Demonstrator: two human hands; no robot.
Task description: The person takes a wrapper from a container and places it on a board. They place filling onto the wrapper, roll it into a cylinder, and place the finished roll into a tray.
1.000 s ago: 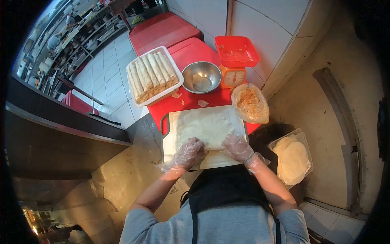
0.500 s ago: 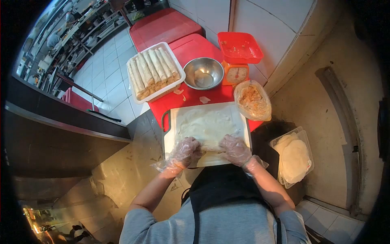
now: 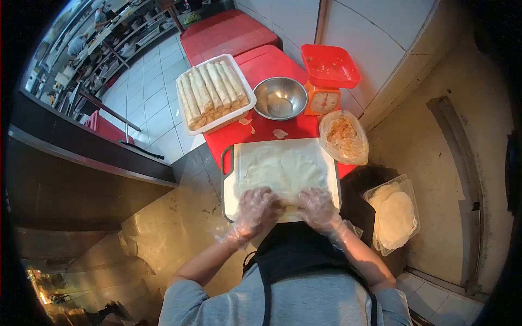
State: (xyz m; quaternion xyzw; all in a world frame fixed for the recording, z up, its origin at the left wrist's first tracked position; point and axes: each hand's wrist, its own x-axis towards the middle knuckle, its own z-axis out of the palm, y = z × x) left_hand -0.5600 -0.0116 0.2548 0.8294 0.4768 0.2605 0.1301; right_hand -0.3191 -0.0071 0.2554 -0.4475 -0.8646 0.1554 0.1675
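Observation:
A thin pale wrapper sheet (image 3: 283,165) lies spread on the white cutting board (image 3: 235,187), its near edge rolled up. My left hand (image 3: 258,211), in a clear plastic glove, has its fingers curled over the left part of that rolled edge. At the right part my right hand (image 3: 317,209), gloved too, grips the same roll with bent fingers. The bag of orange-brown filling (image 3: 343,137) sits by the board's far right corner. Several finished rolls (image 3: 209,91) lie side by side in a white tray (image 3: 252,100) beyond the board.
A metal bowl (image 3: 280,98) stands beside an orange scale (image 3: 323,101) with a red pan (image 3: 330,66). Round wrappers (image 3: 393,217) fill a plastic container at the lower right. Scraps lie on the red surface (image 3: 266,129). People (image 3: 78,44) are far off at the upper left.
The view has shifted slightly, moving the table items right in the frame. Both hands remain at the rolled near edge, with their fingers bent over it.

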